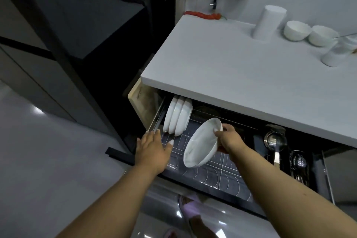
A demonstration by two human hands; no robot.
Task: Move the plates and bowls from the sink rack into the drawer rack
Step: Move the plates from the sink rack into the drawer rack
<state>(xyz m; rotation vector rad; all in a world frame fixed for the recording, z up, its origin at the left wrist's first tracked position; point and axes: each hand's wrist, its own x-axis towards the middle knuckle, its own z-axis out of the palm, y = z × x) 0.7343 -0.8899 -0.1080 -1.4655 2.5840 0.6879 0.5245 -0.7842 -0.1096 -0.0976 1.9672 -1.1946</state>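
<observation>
My right hand (229,139) grips the rim of a white plate (201,143) and holds it tilted on edge above the wire drawer rack (208,172). The rack sits in a pulled-out drawer under the white counter (231,75). Three white plates (176,116) stand upright side by side at the rack's far left end. My left hand (152,149) hovers with straight fingers over the rack's left front corner, just in front of those plates, and holds nothing. The sink rack is out of view.
Two white bowls (309,32) and a white cylinder (267,22) stand at the counter's back right. Ladles and cutlery (286,149) fill the drawer's right compartments. A dark tall cabinet (77,44) stands left. A slippered foot (190,210) is on the glossy floor below the drawer.
</observation>
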